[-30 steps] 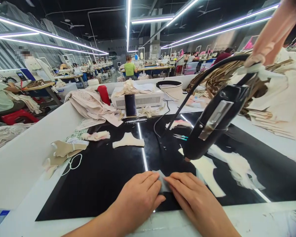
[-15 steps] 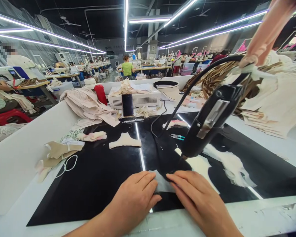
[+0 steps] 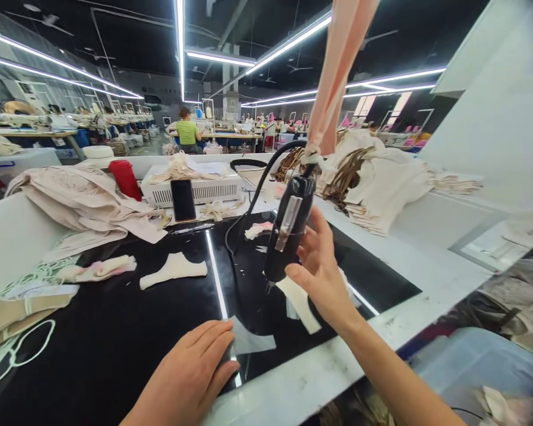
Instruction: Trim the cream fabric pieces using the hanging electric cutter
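My left hand (image 3: 198, 361) lies flat on the black work surface, its fingertips pressing the left end of a thin translucent piece of material (image 3: 253, 340). Beside a black hand-held power tool (image 3: 288, 228), my right hand (image 3: 322, 272) is raised with thumb and fingers apart. Some of its fingertips are near or behind the tool's casing; I cannot tell whether they touch. The tool hangs tip down from a pink cloth strip (image 3: 335, 77), a cable curving from its top. Cream cut pieces (image 3: 299, 302) lie under it, partly hidden by my right hand.
Another cream piece (image 3: 173, 269) lies to the left. Behind it are a phone (image 3: 183, 200), a white vented box (image 3: 213, 189) and a red container (image 3: 125, 179). Cloth piles (image 3: 80, 192) stand at the left, with stacked pieces (image 3: 382, 183) at the right. A person (image 3: 187, 130) sits farther off.
My right hand has left the translucent piece and risen to the hanging tool, its fingers spreading. My left hand stays on the piece. The view has turned to the right.
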`<action>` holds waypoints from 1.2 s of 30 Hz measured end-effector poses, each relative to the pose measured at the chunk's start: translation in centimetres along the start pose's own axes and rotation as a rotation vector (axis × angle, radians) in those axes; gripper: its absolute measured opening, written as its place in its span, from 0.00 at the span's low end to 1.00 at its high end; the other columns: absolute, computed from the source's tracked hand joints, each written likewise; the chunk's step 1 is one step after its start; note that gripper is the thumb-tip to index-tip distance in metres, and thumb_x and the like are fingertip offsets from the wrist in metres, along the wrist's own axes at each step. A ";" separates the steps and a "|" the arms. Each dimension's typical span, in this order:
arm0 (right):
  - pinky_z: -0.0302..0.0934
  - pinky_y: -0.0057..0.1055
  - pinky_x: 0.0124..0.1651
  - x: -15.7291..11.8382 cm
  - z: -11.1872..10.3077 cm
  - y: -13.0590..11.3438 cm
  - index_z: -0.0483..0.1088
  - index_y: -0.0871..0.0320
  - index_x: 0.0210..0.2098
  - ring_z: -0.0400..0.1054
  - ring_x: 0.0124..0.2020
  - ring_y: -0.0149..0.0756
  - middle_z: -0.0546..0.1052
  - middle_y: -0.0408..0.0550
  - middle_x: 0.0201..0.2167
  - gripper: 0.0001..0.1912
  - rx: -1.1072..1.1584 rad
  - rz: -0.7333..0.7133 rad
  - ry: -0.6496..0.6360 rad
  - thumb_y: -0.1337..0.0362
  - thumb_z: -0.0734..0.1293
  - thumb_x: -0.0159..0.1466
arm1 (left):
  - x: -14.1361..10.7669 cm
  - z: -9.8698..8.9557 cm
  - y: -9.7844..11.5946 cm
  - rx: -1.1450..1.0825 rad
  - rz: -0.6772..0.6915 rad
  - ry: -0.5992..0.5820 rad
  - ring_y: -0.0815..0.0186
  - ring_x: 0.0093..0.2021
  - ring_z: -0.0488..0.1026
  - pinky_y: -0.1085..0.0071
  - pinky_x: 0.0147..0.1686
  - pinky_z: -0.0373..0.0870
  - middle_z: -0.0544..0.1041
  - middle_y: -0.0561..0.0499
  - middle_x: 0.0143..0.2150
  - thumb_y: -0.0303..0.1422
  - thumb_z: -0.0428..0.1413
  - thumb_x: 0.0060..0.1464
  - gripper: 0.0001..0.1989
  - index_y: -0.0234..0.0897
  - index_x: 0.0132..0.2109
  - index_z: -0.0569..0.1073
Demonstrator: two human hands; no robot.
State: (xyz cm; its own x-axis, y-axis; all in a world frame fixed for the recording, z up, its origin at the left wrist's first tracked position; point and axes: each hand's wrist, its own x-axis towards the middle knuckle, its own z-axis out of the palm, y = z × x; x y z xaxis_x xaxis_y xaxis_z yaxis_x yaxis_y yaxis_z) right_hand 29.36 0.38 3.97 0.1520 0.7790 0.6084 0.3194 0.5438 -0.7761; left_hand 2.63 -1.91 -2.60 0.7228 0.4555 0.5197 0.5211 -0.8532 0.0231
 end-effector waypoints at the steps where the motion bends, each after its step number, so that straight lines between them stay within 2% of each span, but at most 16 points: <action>1: 0.66 0.50 0.62 0.3 0.3 -0.2 0.43 0.45 0.74 0.67 0.63 0.47 0.70 0.56 0.64 0.52 0.056 0.008 -0.006 0.36 0.70 0.61 | 0.0 0.0 0.0 0.000 0.001 0.002 0.60 0.52 0.81 0.66 0.51 0.82 0.81 0.49 0.56 0.42 0.50 0.72 0.17 0.37 0.55 0.76; 3: 0.70 0.46 0.57 0.7 0.9 -0.4 0.55 0.47 0.69 0.74 0.54 0.44 0.77 0.52 0.54 0.43 0.148 0.033 -0.013 0.38 0.71 0.62 | 0.1 -0.1 0.1 0.000 -0.001 -0.002 0.59 0.52 0.81 0.65 0.51 0.82 0.81 0.48 0.56 0.41 0.49 0.72 0.17 0.37 0.55 0.76; 5: 0.72 0.41 0.51 0.8 1.4 -0.5 0.66 0.49 0.59 0.76 0.46 0.41 0.79 0.47 0.46 0.32 0.198 0.059 -0.014 0.41 0.72 0.62 | 0.2 -0.3 0.4 -0.010 -0.007 -0.015 0.59 0.52 0.81 0.64 0.52 0.81 0.82 0.47 0.55 0.40 0.47 0.73 0.17 0.36 0.54 0.76; 8: 0.72 0.35 0.43 0.8 2.0 -0.7 0.70 0.50 0.48 0.73 0.38 0.36 0.78 0.44 0.41 0.23 0.233 0.066 -0.041 0.46 0.76 0.60 | 0.3 -0.5 0.9 -0.036 -0.024 -0.039 0.59 0.54 0.80 0.63 0.54 0.80 0.81 0.47 0.56 0.40 0.47 0.74 0.17 0.36 0.53 0.76; 11: 0.71 0.36 0.40 0.6 3.0 -1.5 0.70 0.51 0.46 0.72 0.34 0.35 0.77 0.43 0.39 0.21 0.217 0.033 -0.016 0.49 0.77 0.60 | 0.3 -0.4 1.2 -0.051 -0.045 -0.059 0.60 0.55 0.79 0.62 0.55 0.79 0.80 0.46 0.57 0.40 0.46 0.74 0.17 0.34 0.53 0.75; 14: 0.70 0.37 0.37 0.1 4.6 -2.8 0.68 0.51 0.45 0.70 0.29 0.35 0.75 0.42 0.36 0.20 0.124 0.025 0.161 0.52 0.77 0.60 | 0.3 -0.2 1.4 -0.049 -0.055 -0.069 0.59 0.55 0.78 0.63 0.56 0.78 0.80 0.46 0.57 0.40 0.45 0.75 0.18 0.33 0.53 0.75; 16: 0.69 0.37 0.34 -0.3 5.7 -3.4 0.67 0.50 0.45 0.69 0.27 0.34 0.74 0.41 0.34 0.21 0.117 0.028 0.235 0.54 0.78 0.59 | 0.3 -0.1 1.6 -0.045 -0.058 -0.066 0.60 0.55 0.78 0.64 0.56 0.77 0.80 0.45 0.56 0.40 0.44 0.75 0.19 0.32 0.53 0.75; 21: 0.70 0.35 0.29 -0.9 7.7 -2.8 0.65 0.50 0.45 0.70 0.26 0.34 0.74 0.40 0.33 0.22 0.344 0.002 0.153 0.55 0.78 0.59 | 0.3 0.5 1.7 -0.029 -0.043 -0.016 0.63 0.55 0.78 0.67 0.57 0.75 0.81 0.46 0.53 0.40 0.45 0.75 0.18 0.31 0.52 0.75; 24: 0.71 0.33 0.27 -1.0 8.3 -2.1 0.65 0.49 0.49 0.69 0.26 0.33 0.74 0.41 0.33 0.22 0.404 0.020 0.122 0.57 0.77 0.62 | 0.2 1.0 1.7 0.005 -0.031 -0.001 0.64 0.55 0.77 0.68 0.57 0.74 0.81 0.47 0.53 0.41 0.49 0.73 0.17 0.32 0.51 0.75; 27: 0.71 0.33 0.27 -1.1 8.6 -1.7 0.65 0.48 0.53 0.69 0.25 0.33 0.74 0.41 0.34 0.24 0.461 0.024 0.117 0.58 0.76 0.62 | 0.3 1.2 1.8 0.017 -0.028 0.011 0.64 0.55 0.76 0.69 0.57 0.73 0.81 0.48 0.53 0.42 0.51 0.72 0.17 0.32 0.50 0.75; 32: 0.71 0.33 0.28 -1.2 8.8 -1.6 0.66 0.49 0.54 0.69 0.26 0.31 0.74 0.40 0.35 0.24 0.536 0.020 0.107 0.61 0.76 0.63 | 0.5 1.0 1.9 0.025 -0.027 0.054 0.64 0.53 0.77 0.70 0.55 0.73 0.82 0.48 0.51 0.41 0.49 0.73 0.18 0.31 0.49 0.76; 36: 0.71 0.32 0.27 -1.2 8.6 -1.7 0.67 0.48 0.54 0.68 0.24 0.28 0.74 0.40 0.35 0.22 0.557 -0.002 0.108 0.62 0.76 0.64 | 0.4 1.0 1.9 0.032 -0.027 0.041 0.64 0.52 0.77 0.69 0.54 0.74 0.82 0.49 0.52 0.42 0.49 0.73 0.18 0.32 0.49 0.76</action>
State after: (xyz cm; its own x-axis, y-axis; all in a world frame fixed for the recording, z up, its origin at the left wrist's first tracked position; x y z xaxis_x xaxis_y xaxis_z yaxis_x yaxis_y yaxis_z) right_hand 20.63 1.16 3.10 0.2562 0.7570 0.6011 -0.2172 0.6510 -0.7273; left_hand 4.35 -3.10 -3.17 0.6895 0.4671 0.5536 0.5549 -0.8319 0.0108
